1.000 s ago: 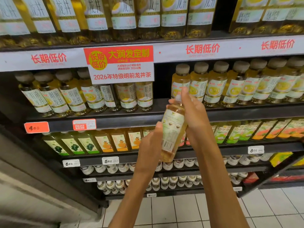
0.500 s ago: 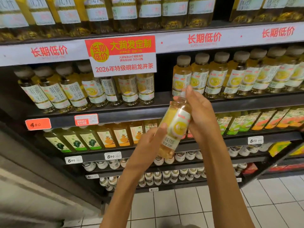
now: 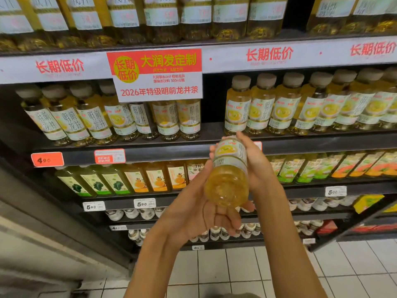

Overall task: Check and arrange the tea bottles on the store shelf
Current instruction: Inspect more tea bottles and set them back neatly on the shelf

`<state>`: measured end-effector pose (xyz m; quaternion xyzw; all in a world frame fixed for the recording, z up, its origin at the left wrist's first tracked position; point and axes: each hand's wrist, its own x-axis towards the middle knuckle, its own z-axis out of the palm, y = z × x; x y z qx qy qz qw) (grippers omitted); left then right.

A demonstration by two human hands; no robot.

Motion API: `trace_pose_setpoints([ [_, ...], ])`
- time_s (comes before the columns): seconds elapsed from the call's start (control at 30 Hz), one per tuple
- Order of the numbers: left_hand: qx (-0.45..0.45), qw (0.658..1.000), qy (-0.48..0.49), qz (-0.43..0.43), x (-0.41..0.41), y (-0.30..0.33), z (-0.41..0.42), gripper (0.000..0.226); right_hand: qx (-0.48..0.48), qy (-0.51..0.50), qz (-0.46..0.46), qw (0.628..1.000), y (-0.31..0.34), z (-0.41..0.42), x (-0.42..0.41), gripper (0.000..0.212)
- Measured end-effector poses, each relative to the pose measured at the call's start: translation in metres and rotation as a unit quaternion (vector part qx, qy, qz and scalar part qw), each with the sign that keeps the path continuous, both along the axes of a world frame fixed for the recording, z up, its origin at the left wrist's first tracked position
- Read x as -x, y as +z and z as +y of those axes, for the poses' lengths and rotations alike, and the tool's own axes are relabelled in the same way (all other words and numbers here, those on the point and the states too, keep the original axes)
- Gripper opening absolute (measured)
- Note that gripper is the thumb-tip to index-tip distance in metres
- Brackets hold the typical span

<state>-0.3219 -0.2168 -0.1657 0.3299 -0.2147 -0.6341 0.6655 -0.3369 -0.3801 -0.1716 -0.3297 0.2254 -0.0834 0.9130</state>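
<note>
A tea bottle (image 3: 228, 168) with yellow tea and a white label is tilted, its base toward me and its cap end toward the shelf. My right hand (image 3: 255, 164) grips it along the right side, fingers behind the label. My left hand (image 3: 199, 214) lies under the base, palm up, fingers loosely curved beneath it. The bottle hangs in front of the middle shelf (image 3: 150, 150), just below a gap between two rows of matching tea bottles: a left row (image 3: 120, 121) and a right row (image 3: 285, 108).
A red and white promo sign (image 3: 156, 74) hangs from the upper shelf rail. More tea bottles (image 3: 193, 16) fill the top shelf. Green and orange labelled bottles (image 3: 137, 179) stand on the lower shelf, white-capped bottles (image 3: 214, 232) below. Tiled floor (image 3: 236, 272) lies underneath.
The bottle has tipped so its base faces me and has turned label-front up. My left hand has slid from the bottle's side to beneath its base. The camera moved closer to the shelf.
</note>
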Motion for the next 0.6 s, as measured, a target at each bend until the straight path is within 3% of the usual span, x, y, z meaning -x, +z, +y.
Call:
trace_pose_setpoints([
  [0.1, -0.011, 1.0, 0.006, -0.007, -0.002, 0.0, -0.004, 0.073, 0.009, 0.061, 0.009, 0.998, -0.01, 0.0, 0.0, 0.055],
  [0.3, -0.021, 1.0, 0.015, -0.004, -0.007, 0.002, -0.006, 0.067, 0.028, 0.108, 0.039, 0.993, -0.006, -0.004, -0.006, 0.054],
  [0.43, -0.038, 0.998, 0.048, -0.019, -0.008, 0.003, -0.006, 0.055, 0.109, 0.021, -0.06, 0.992, 0.012, -0.007, -0.01, 0.025],
  [0.53, -0.064, 0.988, 0.129, -0.053, -0.009, 0.001, -0.007, 0.057, 0.2, 0.007, -0.133, 0.971, 0.029, -0.005, -0.009, 0.027],
  [0.6, -0.071, 0.979, 0.168, -0.091, -0.008, 0.001, -0.01, 0.06, 0.248, 0.002, -0.132, 0.96, 0.035, -0.002, -0.007, 0.035],
])
